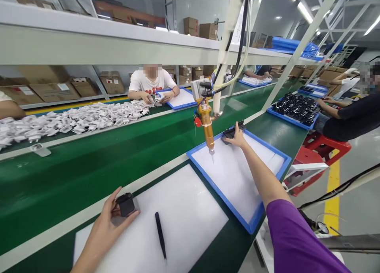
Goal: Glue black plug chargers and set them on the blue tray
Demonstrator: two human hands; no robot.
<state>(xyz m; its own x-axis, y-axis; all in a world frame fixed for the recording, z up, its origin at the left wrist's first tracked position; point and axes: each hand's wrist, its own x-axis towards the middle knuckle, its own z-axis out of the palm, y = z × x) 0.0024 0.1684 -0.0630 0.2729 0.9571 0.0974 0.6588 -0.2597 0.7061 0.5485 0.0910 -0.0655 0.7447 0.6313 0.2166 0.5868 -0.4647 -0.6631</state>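
Black block (127,205), where at?

Held in left grip (107,221), wrapped round its sides, right by white sheet (185,209)'s edge

And right grip (236,136)?

Touching black part (228,134), far corner of blue tray (251,226), can't tell how closed tbh

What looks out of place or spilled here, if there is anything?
One white piece lies alone on the green belt, apart from the heap; it looks like a stray, since similar pieces are piled together. Around the left hand and right hand, nothing odd stands out.
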